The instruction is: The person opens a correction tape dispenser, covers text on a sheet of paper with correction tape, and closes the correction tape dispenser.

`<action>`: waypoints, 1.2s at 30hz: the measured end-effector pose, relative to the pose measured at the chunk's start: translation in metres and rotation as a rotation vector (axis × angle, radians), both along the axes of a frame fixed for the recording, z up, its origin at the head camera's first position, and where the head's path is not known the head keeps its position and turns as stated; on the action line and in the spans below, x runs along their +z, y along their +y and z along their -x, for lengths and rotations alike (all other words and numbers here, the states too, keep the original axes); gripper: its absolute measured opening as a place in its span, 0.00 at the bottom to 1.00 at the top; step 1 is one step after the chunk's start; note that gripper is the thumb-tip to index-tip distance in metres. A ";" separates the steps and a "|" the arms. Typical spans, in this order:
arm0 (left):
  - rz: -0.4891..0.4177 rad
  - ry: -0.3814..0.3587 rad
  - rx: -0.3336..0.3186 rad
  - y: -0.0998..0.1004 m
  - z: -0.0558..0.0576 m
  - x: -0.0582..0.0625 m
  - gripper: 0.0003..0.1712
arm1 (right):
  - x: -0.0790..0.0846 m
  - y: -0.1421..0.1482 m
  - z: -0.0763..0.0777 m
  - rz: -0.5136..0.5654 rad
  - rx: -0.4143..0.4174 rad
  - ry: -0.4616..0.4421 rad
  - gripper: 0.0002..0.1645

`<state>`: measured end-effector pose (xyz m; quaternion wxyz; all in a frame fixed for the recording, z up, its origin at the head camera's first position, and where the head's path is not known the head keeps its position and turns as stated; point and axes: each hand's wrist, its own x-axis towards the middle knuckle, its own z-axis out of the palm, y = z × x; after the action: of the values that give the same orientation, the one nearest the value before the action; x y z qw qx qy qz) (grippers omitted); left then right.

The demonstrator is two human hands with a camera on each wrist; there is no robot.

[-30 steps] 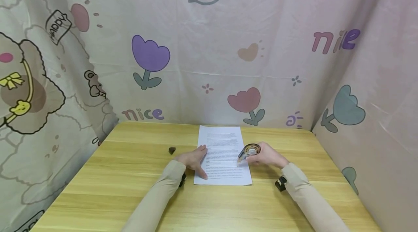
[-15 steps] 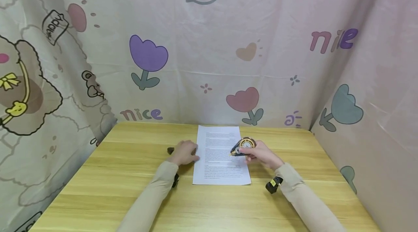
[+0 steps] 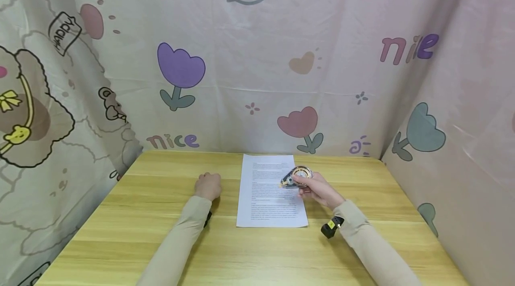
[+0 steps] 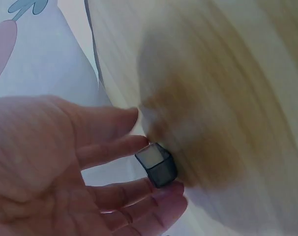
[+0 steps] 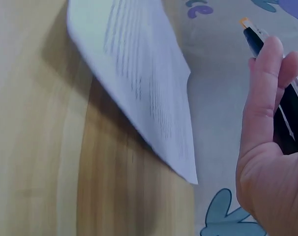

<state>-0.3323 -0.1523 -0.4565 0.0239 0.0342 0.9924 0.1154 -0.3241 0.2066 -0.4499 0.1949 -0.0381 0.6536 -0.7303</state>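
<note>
A: What has the right hand got?

B: A tape roller, the round correction kind. The fingers are curled round its body, and its nose sticks out past the fingertips, over the sheet. In the right wrist view the index finger lies along the dark casing with the orange tip just beyond it. That grip looks like the way one steers the nose along a line of print.

A: Is the nose touching the sheet?

B: I cannot tell; it sits just above or on the upper right part of the text.

A: And the left hand?

B: It is off the sheet, on the table to the left. The left wrist view shows its fingers only loosely bent, with a small dark cap at the fingertips, between the middle fingers. It touches them, but I cannot tell whether they pinch it. The cap likely belongs on the roller's nose, which would explain why it was lying apart from the sheet.
</note>
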 end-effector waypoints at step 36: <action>-0.897 -0.075 -0.274 0.068 -0.001 0.016 0.19 | 0.001 -0.018 -0.008 0.121 -0.011 0.043 0.29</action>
<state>-0.3318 -0.0847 -0.4409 0.0577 0.1675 0.8295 0.5297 -0.3166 0.1886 -0.4488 0.1744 -0.0617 0.6126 -0.7685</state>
